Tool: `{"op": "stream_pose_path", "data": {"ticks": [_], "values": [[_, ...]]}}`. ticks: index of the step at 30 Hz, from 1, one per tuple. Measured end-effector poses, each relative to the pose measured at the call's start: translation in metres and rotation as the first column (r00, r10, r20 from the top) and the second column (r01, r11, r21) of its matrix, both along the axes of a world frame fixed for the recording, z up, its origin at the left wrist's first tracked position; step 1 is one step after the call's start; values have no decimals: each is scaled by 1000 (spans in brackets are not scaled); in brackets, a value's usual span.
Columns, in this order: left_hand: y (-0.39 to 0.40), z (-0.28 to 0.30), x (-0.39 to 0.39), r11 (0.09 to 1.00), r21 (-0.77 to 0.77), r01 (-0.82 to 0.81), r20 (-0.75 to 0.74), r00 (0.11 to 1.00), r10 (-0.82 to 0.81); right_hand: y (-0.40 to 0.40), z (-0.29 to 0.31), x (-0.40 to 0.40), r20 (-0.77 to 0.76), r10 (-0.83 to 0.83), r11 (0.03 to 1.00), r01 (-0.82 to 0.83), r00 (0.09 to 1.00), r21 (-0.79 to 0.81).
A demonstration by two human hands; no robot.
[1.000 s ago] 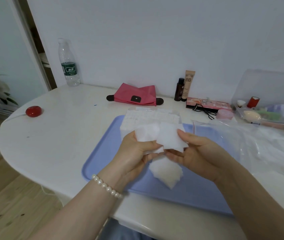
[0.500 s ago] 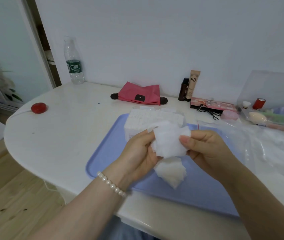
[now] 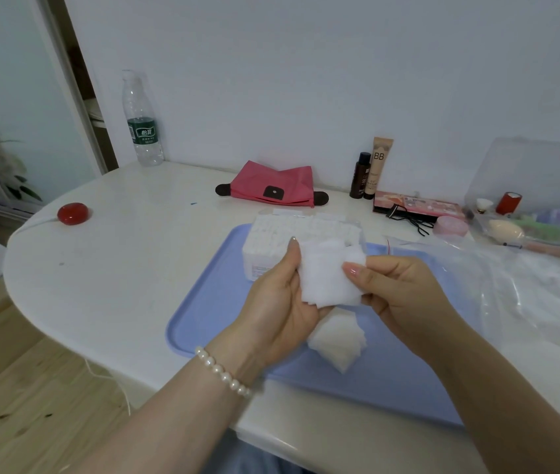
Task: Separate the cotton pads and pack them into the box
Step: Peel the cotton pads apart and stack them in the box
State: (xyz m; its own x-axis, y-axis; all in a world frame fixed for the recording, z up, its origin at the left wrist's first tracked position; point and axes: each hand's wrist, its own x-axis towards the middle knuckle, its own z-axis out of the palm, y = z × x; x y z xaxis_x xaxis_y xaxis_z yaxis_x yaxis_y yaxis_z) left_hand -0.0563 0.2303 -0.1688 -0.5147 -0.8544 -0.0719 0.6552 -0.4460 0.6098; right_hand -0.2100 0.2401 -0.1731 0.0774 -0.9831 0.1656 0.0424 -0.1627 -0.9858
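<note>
A small stack of white cotton pads [image 3: 328, 277] is held above the blue tray [image 3: 203, 323], the left hand [image 3: 280, 302] gripping its left edge and the right hand [image 3: 398, 295] pinching its right edge. More loose pads [image 3: 338, 343] lie on the tray just below. The clear box [image 3: 292, 241], packed with pads, stands at the tray's far end. Beyond the tray on the white surface [image 3: 128, 268] lies a pink pouch [image 3: 271, 184].

Lighting was soft, even and moderately bright, with a cool cast; source not identifiable. Shadows were faint and diffuse. Dull sheen lay on the white surface [image 3: 128, 268] near its left edge. Wide-angle distortion bowed the door frame [image 3: 76, 87] at left. Mild softness overall; frame corners slightly blurred.
</note>
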Motion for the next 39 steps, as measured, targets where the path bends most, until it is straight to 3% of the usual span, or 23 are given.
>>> {"op": "stream_pose_path", "data": {"ticks": [6, 16, 23, 25, 27, 29, 32, 35, 39], "values": [[2, -3, -3, 997, -68, -39, 44, 998, 42, 1, 0, 1, 12, 13, 1000, -13, 1000, -12], [3, -5, -9, 984, 109, -143, 58, 989, 137, 5, -1, 17, -133, -163, 982, 149, 978, -115], [-2, -4, -4, 964, 158, -214, 147, 971, 191, 3, 11, -1, 31, -310, 951, 309, 950, 26], [0, -5, -5, 964, 168, -207, 197, 965, 173, 2, 11, 0, 79, -426, 900, 431, 901, -61], [3, -5, -7, 971, 165, -170, 231, 964, 130, 4, 11, 4, 17, -577, 745, 535, 816, -399], [6, -4, -8, 978, 151, -141, 228, 968, 104, 6, 6, 8, -139, -691, 527, 362, 709, -769], [8, -2, -8, 993, 87, -77, 199, 978, 58, 1, -11, 11, -327, -763, 388, -9, 557, -922], [7, 3, -3, 995, 99, -29, 134, 991, 16, -1, -15, 13, -374, -759, 369, -123, 533, -921], [6, 5, 3, 994, 112, 16, 35, 999, -20, 7, -7, 15, -410, -642, 489, -66, 648, -870]]}}
